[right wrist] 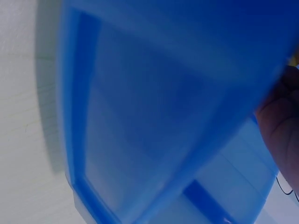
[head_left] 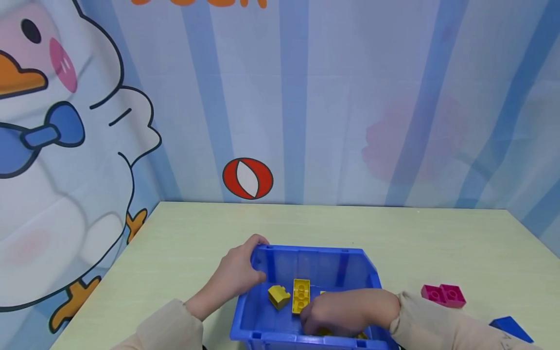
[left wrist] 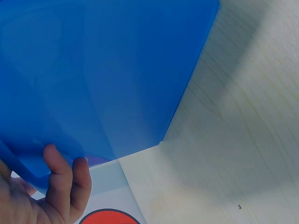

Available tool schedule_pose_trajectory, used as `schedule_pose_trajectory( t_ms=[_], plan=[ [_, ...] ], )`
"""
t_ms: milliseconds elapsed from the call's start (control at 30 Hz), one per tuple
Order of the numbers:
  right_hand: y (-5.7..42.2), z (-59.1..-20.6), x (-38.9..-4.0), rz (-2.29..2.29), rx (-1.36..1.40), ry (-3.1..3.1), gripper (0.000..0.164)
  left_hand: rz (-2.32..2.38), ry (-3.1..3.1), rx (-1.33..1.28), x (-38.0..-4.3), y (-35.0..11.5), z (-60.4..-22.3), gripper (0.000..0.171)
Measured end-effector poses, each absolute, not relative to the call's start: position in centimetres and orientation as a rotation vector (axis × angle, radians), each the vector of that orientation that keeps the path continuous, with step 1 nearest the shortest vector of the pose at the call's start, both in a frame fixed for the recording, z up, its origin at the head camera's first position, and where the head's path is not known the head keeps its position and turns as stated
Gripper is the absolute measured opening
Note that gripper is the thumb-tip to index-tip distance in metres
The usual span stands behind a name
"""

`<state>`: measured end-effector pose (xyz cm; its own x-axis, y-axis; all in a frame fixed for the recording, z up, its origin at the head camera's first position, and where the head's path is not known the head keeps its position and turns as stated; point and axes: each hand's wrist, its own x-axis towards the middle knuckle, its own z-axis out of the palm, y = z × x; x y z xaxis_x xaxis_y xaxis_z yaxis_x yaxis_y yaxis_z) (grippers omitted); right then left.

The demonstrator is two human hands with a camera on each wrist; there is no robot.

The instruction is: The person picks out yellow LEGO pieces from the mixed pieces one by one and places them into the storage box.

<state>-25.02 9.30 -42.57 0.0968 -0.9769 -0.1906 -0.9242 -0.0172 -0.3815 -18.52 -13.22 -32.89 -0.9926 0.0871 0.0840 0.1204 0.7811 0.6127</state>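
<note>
A blue plastic bin (head_left: 309, 253) stands at the front of the table. My left hand (head_left: 239, 268) grips its left rim near the far corner; two of its fingers (left wrist: 80, 184) lie against the outer wall in the left wrist view. My right hand (head_left: 337, 311) reaches down inside, at the bin's right front. Its fingertips are hidden among yellow toy bricks, so I cannot tell whether it holds one. Left of that hand, a long yellow brick (head_left: 301, 295) shows its hollow side, with a smaller yellow brick (head_left: 279, 297) beside it. Further yellow bits peek out around the right hand.
On the table (head_left: 197, 228), right of the bin, lie magenta toy bricks (head_left: 443, 295). Nearer the front right is a blue wedge-shaped piece (head_left: 511, 328), partly behind the right sleeve (head_left: 442, 323). A printed cloth (head_left: 332, 97) hangs behind the table's far edge.
</note>
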Motion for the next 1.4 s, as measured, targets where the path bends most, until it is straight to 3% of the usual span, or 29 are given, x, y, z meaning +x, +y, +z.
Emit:
schedule_pose_trajectory(
  t_ms=[733, 1067, 1133, 1333, 1400],
  plan=[
    [9.5, -42.5, -25.0, -0.188, -2.061, 1.808, 0.019, -1.012, -2.909, -0.182, -18.5, -13.2, -32.8, 0.047],
    [8.9, -34.9, -21.3, -0.202, -1.93, 1.829, 0.019, -1.02, -2.911, -0.183, -18.4, -13.2, -32.8, 0.047],
    [9.0, -35.0, -21.3, -0.203, -1.92, 1.832, 0.02, -1.021, -2.91, -0.184, -18.4, -13.2, -32.8, 0.047],
    [9.7, -40.9, -24.3, -0.19, -1.989, 1.821, 0.023, -1.013, -2.903, -0.19, -18.4, -13.2, -32.8, 0.047],
    [9.7, -40.8, -24.3, -0.193, -1.983, 1.82, 0.024, -1.014, -2.901, -0.193, -18.3, -13.2, -32.8, 0.047]
  ],
)
